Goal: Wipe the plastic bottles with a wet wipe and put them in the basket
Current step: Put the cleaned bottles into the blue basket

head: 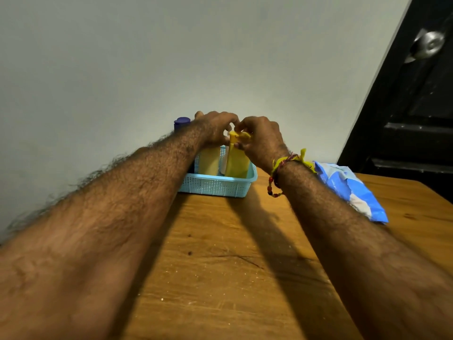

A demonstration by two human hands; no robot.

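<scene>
Head camera: both hands are meeting over a light blue basket (218,185) on a wooden table (220,253), the left hand (215,130) and right hand (262,138) pinching the cap of a yellow bottle (236,160) standing upright inside it.

Bare table (220,253) before basket (215,185); blue packet (353,190) blocks the right.

Light-blue perforated basket (215,186), yellow bottles (236,163), blue-and-white packet (353,190), brown table (232,266).
</scene>
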